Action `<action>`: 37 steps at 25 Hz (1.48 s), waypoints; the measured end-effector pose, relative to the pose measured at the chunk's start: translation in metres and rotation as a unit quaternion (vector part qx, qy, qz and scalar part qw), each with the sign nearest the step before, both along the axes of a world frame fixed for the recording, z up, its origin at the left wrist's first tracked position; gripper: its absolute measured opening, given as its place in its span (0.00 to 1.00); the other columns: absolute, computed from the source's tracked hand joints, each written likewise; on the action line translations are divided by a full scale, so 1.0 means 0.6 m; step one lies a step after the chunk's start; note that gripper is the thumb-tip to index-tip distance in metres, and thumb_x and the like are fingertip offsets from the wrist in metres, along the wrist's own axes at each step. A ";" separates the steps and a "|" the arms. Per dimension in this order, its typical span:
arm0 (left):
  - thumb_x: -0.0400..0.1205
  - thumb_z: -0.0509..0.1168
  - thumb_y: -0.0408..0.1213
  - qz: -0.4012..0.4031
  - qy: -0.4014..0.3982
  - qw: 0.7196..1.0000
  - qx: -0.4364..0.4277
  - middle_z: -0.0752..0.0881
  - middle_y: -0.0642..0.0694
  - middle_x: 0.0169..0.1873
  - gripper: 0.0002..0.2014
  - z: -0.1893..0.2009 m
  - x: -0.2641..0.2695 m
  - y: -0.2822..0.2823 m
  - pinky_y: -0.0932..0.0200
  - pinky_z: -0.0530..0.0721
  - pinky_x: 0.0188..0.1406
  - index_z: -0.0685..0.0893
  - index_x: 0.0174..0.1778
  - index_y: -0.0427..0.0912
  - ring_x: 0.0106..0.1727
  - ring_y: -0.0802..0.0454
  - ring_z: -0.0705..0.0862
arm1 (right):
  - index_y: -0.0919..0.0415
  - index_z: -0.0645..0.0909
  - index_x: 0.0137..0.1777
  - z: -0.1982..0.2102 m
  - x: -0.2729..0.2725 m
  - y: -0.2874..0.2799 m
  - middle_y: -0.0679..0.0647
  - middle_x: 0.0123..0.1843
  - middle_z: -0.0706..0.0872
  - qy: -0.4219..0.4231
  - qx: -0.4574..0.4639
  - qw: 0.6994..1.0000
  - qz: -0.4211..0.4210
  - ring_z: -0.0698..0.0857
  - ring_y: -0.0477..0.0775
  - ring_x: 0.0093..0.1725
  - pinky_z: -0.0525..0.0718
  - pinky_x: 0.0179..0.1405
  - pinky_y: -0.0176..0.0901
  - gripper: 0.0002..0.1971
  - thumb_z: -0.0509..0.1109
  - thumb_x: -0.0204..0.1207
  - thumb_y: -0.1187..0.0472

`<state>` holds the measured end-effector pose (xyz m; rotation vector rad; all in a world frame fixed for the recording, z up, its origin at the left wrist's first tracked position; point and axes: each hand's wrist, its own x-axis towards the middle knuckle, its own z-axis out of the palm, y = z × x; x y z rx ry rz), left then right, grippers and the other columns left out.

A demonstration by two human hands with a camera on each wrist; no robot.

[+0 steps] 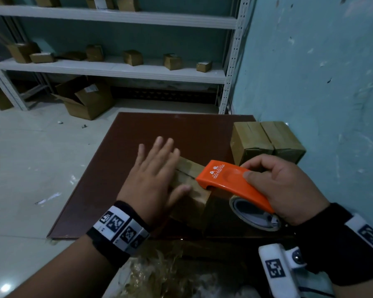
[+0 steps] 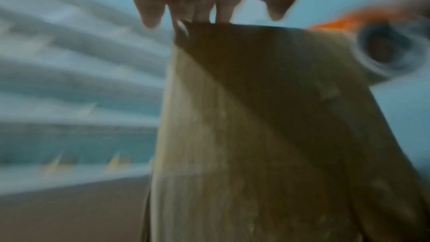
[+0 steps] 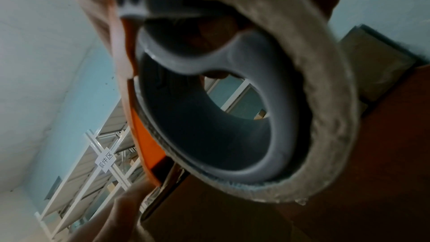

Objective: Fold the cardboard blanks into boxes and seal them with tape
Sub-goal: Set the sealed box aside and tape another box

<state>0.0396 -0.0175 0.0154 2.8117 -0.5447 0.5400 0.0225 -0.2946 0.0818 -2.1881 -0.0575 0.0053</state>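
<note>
Pulling the tape gun (image 1: 233,186) too fast could tip the box (image 1: 192,190) or wrinkle the tape, since your left hand (image 1: 153,175) only lies flat on top with straight fingers. Your right hand (image 1: 286,186) grips the gun tight. The box sits on the brown table (image 1: 159,130), near two boxes (image 1: 267,140) by the blue wall (image 1: 321,72). Shelves (image 1: 116,69) stand behind.

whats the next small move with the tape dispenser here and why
Probably draw the orange tape dispenser along the seam toward the near edge. The right hand grips it with its front end on the top of the box, where the flap seam shows, while the left hand lies flat on the flaps.
</note>
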 end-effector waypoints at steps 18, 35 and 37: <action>0.74 0.39 0.85 -0.009 0.096 0.975 0.201 0.50 0.44 0.91 0.54 0.018 -0.006 -0.054 0.45 0.42 0.88 0.49 0.92 0.54 0.92 0.46 0.48 | 0.40 0.88 0.52 -0.002 0.023 -0.011 0.42 0.46 0.91 0.035 -0.097 0.995 0.019 0.90 0.44 0.46 0.90 0.49 0.50 0.17 0.71 0.76 0.31; 0.75 0.37 0.84 -0.007 0.108 0.974 0.198 0.55 0.45 0.91 0.53 0.023 -0.007 -0.051 0.42 0.51 0.90 0.54 0.91 0.53 0.91 0.46 0.53 | 0.43 0.87 0.58 0.056 0.024 -0.008 0.43 0.50 0.88 0.085 -0.361 0.928 0.049 0.85 0.46 0.49 0.82 0.50 0.47 0.20 0.67 0.80 0.30; 0.76 0.40 0.83 0.003 0.109 0.974 0.197 0.61 0.43 0.89 0.52 0.021 -0.008 -0.052 0.39 0.58 0.89 0.60 0.90 0.52 0.90 0.44 0.59 | 0.48 0.87 0.62 0.062 0.042 0.016 0.47 0.51 0.88 0.100 -0.415 0.903 0.050 0.86 0.50 0.51 0.84 0.55 0.49 0.22 0.67 0.82 0.32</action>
